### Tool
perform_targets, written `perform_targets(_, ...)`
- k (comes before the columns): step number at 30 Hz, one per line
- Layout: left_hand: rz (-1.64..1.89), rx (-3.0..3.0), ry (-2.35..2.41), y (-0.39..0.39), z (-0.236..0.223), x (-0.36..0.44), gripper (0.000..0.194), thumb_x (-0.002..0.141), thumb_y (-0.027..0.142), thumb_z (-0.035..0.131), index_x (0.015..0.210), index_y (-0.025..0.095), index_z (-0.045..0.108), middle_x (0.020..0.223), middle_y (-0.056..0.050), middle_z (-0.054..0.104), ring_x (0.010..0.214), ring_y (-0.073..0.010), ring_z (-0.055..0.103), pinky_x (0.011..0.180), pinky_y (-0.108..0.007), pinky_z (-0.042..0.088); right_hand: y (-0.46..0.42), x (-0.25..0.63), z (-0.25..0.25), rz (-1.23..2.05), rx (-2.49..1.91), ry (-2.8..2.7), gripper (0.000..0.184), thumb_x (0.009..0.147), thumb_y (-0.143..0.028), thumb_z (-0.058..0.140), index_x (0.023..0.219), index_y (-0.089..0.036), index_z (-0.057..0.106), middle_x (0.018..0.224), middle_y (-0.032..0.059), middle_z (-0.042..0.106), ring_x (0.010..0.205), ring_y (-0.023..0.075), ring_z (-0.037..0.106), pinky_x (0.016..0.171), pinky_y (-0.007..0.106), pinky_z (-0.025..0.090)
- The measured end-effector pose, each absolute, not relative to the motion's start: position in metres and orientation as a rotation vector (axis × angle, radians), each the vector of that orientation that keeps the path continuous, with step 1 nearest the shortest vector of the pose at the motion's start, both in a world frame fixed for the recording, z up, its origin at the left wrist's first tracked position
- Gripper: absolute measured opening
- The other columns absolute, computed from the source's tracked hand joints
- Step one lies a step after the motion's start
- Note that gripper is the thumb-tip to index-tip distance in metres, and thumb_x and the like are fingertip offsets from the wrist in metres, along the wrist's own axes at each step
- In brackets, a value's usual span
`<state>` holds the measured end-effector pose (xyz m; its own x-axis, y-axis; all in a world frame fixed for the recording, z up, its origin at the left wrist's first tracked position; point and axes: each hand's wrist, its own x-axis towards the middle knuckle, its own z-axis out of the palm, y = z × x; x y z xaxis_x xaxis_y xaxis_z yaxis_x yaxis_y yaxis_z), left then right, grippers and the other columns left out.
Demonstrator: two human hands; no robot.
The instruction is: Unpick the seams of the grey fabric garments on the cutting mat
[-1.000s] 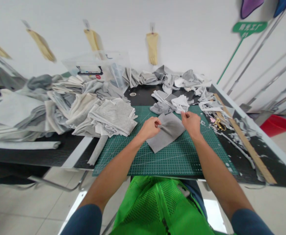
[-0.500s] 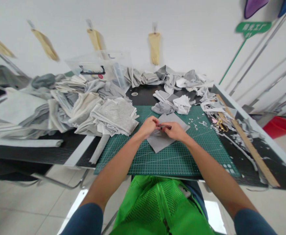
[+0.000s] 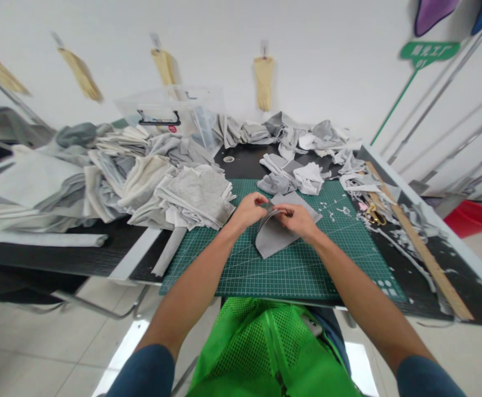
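Note:
A grey cloth piece [image 3: 272, 240] lies on the green cutting mat [image 3: 241, 275], its upper left edge lifted and bent up between my hands. My left hand [image 3: 252, 210] is closed, pinching that raised edge. Just to its right, my right hand [image 3: 296, 219] is closed at the same edge, around a small dark tool [image 3: 284, 212] whose kind I cannot make out. The fingers partly hide the tool and the cloth's far part. Crumpled grey and white cloth pieces [image 3: 292, 172] lie just beyond my hands.
At left rises a large heap of folded grey cloth [image 3: 195, 190], with a clear plastic box [image 3: 162, 117] behind it. Along the right lie a wooden ruler [image 3: 422, 242], gold-handled scissors [image 3: 375, 215] and cloth scraps. A tape roll [image 3: 228, 159] lies behind the mat. A red bucket [image 3: 478, 218] stands beyond.
The cloth's left edge has come up off the mat and curves between my hands, where it lay flatter before. My hands have shifted slightly apart.

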<state>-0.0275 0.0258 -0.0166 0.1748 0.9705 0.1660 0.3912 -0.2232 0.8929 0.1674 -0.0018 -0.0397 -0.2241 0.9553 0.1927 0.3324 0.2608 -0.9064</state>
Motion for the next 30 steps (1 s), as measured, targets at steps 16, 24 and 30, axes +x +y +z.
perform_targets(16, 1.133, 2.318, 1.203, 0.004, -0.001, -0.022, 0.019, 0.085, 0.009, 0.058, 0.088, 0.021, 0.073, 0.098, -0.004, 0.072, 0.095, -0.0187, 0.065, 0.092, -0.031, 0.05, -0.02, 0.168, -0.011, 0.759, -1.124, -1.652, 0.037, 0.093, -0.053, 0.064, 0.089, -0.02, 0.08, 0.081, 0.0022, 0.074, 0.075, 0.0181, 0.063, 0.071, 0.03, 0.047)
perform_targets(24, 1.201, 2.224, 1.283, -0.005, 0.003, -0.017, 0.016, 0.081, 0.007, 0.06, 0.088, 0.021, 0.063, 0.094, -0.003, 0.068, 0.088, -0.0173, 0.063, 0.087, -0.03, 0.051, -0.02, 0.166, -0.009, 0.597, -1.072, -1.73, 0.019, 0.088, -0.038, 0.071, 0.094, -0.022, 0.079, 0.092, 0.0059, 0.075, 0.074, 0.0174, 0.061, 0.069, 0.031, 0.049)
perform_targets(30, 1.228, 2.186, 1.3, -0.006, 0.0, -0.014, 0.021, 0.079, 0.006, 0.06, 0.093, 0.021, 0.061, 0.094, -0.002, 0.068, 0.087, -0.0163, 0.062, 0.085, -0.029, 0.051, -0.025, 0.164, -0.005, 0.518, -1.079, -1.749, 0.015, 0.089, -0.035, 0.07, 0.094, -0.023, 0.078, 0.092, 0.0055, 0.074, 0.077, 0.0186, 0.061, 0.07, 0.032, 0.05)
